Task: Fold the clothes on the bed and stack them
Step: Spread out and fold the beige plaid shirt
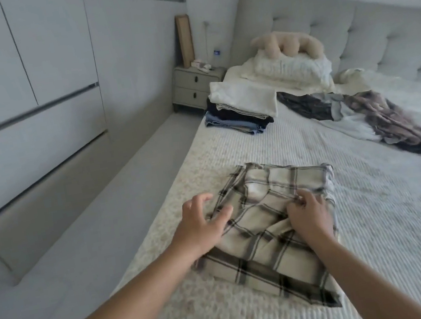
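- A partly folded plaid garment (268,222) is laid on the near edge of the bed (382,213), well short of the folded stack (240,109)
- The left hand (204,225) is held open, fingers spread at its left edge
- A fold near its middle is pinched by the right hand (308,212)
- The fold may be pulled loose if only the pinched side is lifted
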